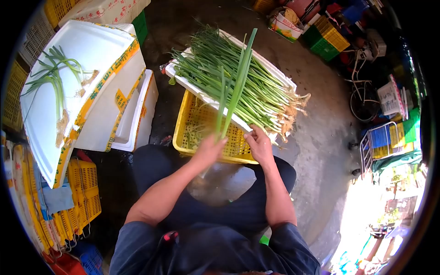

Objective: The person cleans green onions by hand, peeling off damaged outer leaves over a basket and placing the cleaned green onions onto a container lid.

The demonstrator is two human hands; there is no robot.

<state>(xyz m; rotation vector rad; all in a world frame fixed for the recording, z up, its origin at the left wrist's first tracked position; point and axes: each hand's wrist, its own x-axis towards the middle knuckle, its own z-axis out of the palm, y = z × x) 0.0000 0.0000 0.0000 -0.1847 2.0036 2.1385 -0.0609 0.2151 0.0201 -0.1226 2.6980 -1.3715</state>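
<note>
My left hand (208,149), a little smeared by motion, is closed around a green garlic stalk (237,87) whose long flat leaves point up and away from me. My right hand (260,145) is by the near edge of a white foam tray (197,90), its fingers curled together; whatever they pinch, if anything, is too small to make out. A thick pile of green garlic (238,75) lies across that tray, roots toward the right. Under the tray and my hands stands a yellow plastic basket (182,123) with some leafy scraps in it.
To the left, white foam boxes (103,103) are stacked, with a few rooted stalks (57,89) on the top one. Yellow crates (85,192) stand at lower left. A wheeled cart (382,142) and more crates (326,39) are on the right.
</note>
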